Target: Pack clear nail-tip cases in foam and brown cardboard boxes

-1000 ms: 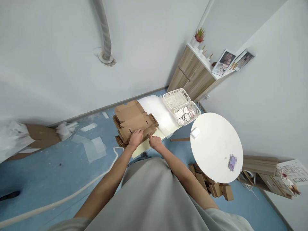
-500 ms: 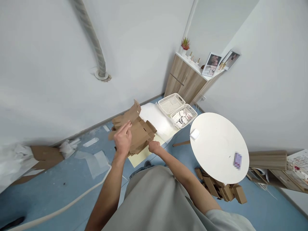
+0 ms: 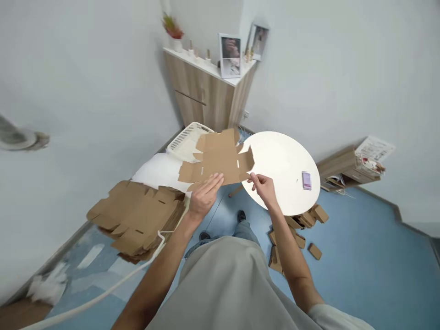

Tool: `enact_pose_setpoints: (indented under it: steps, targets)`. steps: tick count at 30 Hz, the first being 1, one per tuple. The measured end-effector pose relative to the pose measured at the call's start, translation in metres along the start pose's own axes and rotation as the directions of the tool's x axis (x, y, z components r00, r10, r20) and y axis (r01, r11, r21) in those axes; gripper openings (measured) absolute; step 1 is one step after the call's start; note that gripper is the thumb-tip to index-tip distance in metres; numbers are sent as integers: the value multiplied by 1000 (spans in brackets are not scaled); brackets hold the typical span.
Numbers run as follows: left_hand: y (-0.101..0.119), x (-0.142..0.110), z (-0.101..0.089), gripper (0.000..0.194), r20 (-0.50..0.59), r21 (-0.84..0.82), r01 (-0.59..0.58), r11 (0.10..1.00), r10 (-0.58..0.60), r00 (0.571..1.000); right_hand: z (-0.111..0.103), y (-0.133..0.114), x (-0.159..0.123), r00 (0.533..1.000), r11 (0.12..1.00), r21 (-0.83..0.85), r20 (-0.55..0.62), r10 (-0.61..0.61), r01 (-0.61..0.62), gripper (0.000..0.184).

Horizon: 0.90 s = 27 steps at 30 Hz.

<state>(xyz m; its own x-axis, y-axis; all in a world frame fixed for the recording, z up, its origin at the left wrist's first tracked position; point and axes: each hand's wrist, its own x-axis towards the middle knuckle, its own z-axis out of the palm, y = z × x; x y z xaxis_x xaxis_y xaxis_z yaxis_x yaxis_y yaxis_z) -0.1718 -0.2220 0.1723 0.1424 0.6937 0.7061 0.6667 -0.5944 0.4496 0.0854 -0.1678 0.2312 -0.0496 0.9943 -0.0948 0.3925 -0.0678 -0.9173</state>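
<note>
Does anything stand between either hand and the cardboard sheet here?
Nothing visible does. The left hand holds the cardboard sheet by its near edge; the right hand is at its near right corner. The cardboard stack lies to the left.

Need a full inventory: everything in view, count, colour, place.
Flat carton: one, brown, centre
Stacked cartons: several, brown, left
Sheeting: one, white, beyond stacked cartons
Basket: one visible, white, behind flat carton
Round table: one, white, right
Blurred item: one, purple, on round table
Small boxes: several, brown, beside round table
Cabinet: one, brown, far corner
Plant: one, red-green, on cabinet
Picture frames: two, white, on cabinet
Shelf unit: one, brown, far right
Hose: one, white, lower left
Shoes: two, dark, lower centre
Shirt: one, grey, bottom centre
Left hand: one, bare, flat carton's near edge
Right hand: one, bare, flat carton's right corner
</note>
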Motion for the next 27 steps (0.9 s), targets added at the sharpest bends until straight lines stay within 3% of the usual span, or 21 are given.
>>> enact_pose_setpoints:
  steps: [2,5,11,14,17,21,24,27]
  targets:
    - [7,14,36,55,44,-44,-141,989,143,989,-39,11,3,993,998,13,-99,56,-55,62]
    - [14,27,93,61,129,-86,-252,964,261,957,-82,49,12,968,988,53,-197,155,-147,54]
    - [16,25,228,58,377,-160,-260,952,302,875,-151,165,41,931,956,79,-215,293,-283,53]
    - [16,14,296,55,556,-181,-195,964,264,788,-179,227,54,918,939,55,-201,343,-339,56]
    - [20,2,355,54,727,-174,-114,978,206,655,-199,285,62,898,916,33,-185,399,-400,58]
    - [31,-10,412,52,875,-118,-58,991,131,465,-214,342,65,853,866,5,-169,494,-500,54]
    - [36,-16,438,53,917,-88,-16,996,87,388,-221,368,65,822,831,-12,-159,547,-556,48]
    - [37,-20,452,56,944,-64,13,998,57,325,-229,385,66,788,786,-73,-115,605,-614,42]
